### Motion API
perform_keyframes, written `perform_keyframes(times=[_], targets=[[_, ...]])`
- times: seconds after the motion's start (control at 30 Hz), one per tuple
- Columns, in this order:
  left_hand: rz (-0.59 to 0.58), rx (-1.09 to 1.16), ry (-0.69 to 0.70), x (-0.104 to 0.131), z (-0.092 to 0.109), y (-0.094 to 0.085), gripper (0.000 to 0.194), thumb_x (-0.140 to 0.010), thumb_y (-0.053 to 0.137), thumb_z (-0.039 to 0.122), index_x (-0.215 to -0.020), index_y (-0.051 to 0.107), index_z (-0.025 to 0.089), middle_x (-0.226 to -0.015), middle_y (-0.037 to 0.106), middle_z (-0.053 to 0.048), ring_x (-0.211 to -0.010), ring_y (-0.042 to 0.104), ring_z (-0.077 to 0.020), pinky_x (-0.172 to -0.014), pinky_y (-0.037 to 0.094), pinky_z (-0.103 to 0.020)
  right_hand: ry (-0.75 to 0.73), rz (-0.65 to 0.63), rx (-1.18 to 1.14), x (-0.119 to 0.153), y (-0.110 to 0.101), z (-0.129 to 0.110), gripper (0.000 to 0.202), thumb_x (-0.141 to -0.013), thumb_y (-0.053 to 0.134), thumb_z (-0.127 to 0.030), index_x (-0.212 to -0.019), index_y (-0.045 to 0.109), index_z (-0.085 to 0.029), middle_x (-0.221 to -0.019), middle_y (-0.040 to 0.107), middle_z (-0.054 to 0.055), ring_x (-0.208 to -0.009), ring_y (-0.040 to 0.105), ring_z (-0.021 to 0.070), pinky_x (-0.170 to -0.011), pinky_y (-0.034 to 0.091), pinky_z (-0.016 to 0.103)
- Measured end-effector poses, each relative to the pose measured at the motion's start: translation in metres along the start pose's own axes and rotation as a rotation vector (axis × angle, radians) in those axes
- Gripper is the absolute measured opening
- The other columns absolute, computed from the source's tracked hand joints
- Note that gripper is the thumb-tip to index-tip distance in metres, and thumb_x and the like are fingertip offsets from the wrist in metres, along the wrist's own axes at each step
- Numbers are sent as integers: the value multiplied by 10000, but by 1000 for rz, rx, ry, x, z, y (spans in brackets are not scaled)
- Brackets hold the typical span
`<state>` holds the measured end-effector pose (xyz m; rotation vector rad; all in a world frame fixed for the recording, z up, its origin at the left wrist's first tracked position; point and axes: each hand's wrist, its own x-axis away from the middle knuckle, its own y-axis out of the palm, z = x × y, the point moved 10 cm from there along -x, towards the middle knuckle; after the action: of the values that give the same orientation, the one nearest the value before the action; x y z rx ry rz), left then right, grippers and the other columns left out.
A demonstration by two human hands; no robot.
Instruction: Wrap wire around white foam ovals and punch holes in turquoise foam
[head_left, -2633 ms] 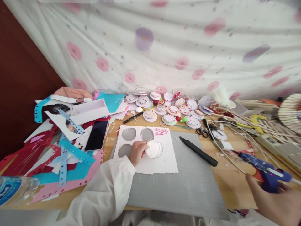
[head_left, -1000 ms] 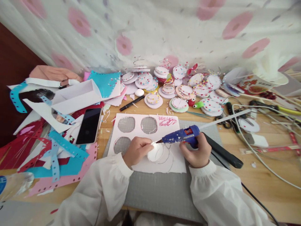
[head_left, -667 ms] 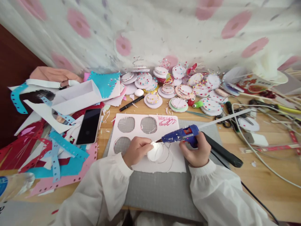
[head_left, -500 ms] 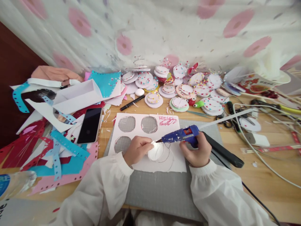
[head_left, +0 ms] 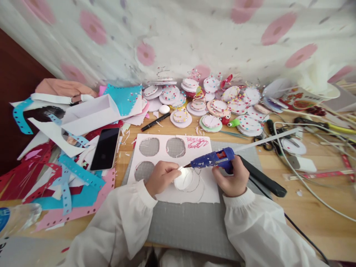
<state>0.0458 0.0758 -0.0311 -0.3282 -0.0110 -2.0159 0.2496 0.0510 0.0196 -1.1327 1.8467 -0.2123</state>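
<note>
Left hand [head_left: 161, 178] pinches the disc [head_left: 184, 182] (right hand [head_left: 233, 178], glue gun [head_left: 211, 159])

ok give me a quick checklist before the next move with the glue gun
1. Glue gun gripped: ok, it is in the right hand.
2. White disc steadied: ok, the left hand pinches its edge.
3. Glue stick loaded: ok, it sticks out of the gun's rear.
4. Nozzle well clear of the left hand: not ok, its tip is very close to the fingertips.
5. Glue melted and flowing: cannot tell.
6. Black tool well away from the right hand: not ok, it lies right beside it.
</note>
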Motion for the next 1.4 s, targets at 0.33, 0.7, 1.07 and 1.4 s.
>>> perform_keyframes(times=[0.33,0.7,1.07,1.4], targets=[[15,-22,-4,0,0,-2,360,-752,496,250,-485,262,188,-492,211,59,-485,230,-77,-488,159,-265,-4,-1,15,-2,-1,-3,205,-661,605,-230,-857,554,-200,-568,393,-75,-443,350,82,-423,347,230],[11,-2,-2,-2,0,-1,362,-754,501,251,-482,270,188,-483,224,62,-483,235,-79,-487,164,-267,-22,9,28,0,-2,-2,185,-653,623,-209,-817,538,-206,-578,396,-71,-443,328,78,-416,328,229],[5,19,-11,0,0,0,354,-749,501,257,-482,279,186,-490,229,61,-488,241,-79,-493,164,-269,-70,45,31,-2,-6,-7,169,-633,617,-183,-792,563,-199,-568,418,-65,-433,341,80,-408,325,227],[11,19,-8,-1,2,-1,354,-748,500,248,-478,281,186,-487,225,61,-489,238,-79,-497,164,-271,-95,61,30,-1,-8,-7,192,-638,616,-182,-828,597,-195,-579,461,-55,-436,374,83,-411,341,227]])
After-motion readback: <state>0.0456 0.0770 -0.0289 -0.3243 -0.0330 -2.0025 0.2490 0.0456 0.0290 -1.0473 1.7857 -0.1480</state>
